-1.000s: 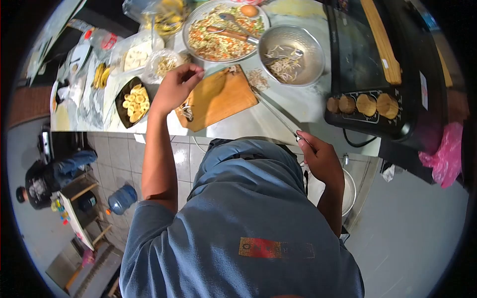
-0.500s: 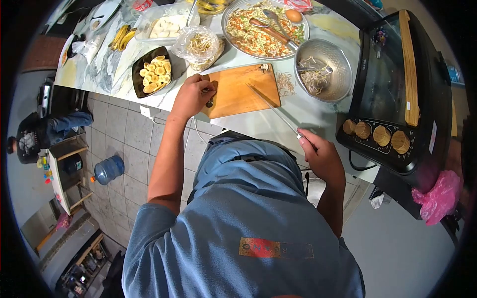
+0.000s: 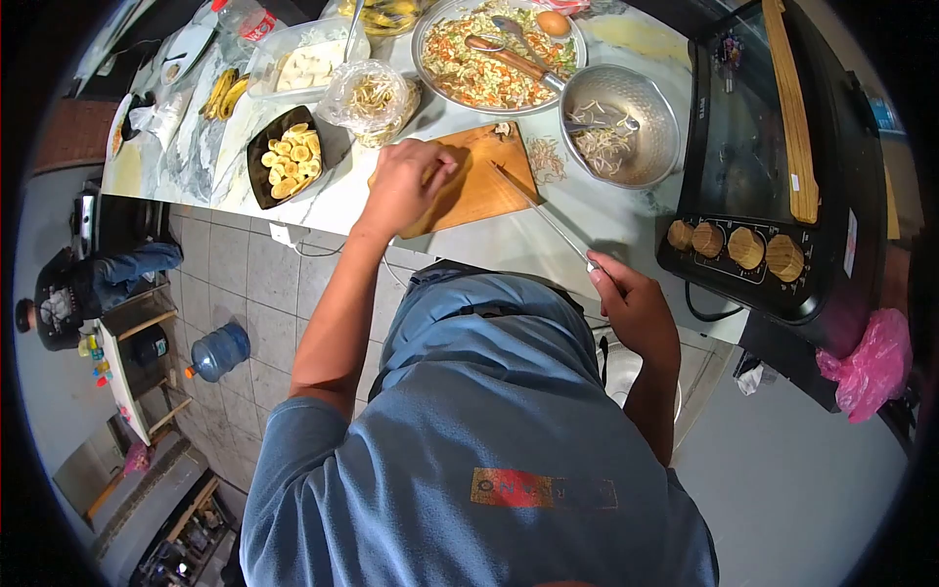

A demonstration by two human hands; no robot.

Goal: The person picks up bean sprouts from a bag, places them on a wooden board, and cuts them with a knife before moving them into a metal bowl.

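My left hand (image 3: 409, 184) hovers over the left part of the wooden cutting board (image 3: 484, 196), its fingers bent together; anything between the fingertips is too small to tell. In my right hand (image 3: 631, 298) is the handle of a long knife (image 3: 548, 221), its tip over the board's middle. A small whitish scrap (image 3: 503, 129) lies at the board's top edge. Thin sprout bits (image 3: 546, 159) are scattered right of the board. Beyond them a metal pot (image 3: 657, 137) holds bean sprouts. A plastic bag of sprouts (image 3: 372, 98) stands behind my left hand.
A black bowl of banana slices (image 3: 291, 162) is at left, near a plastic tub (image 3: 310, 61). A large tray of shredded vegetables (image 3: 489, 73) stands behind the board, with an egg (image 3: 553, 23) at its rim. A black oven (image 3: 753, 147) occupies the right; a person (image 3: 73, 293) is far left.
My left hand has moved up and to the right, from the board's left edge to over the board. The view has shifted slightly. My right hand still holds the knife in nearly the same place.
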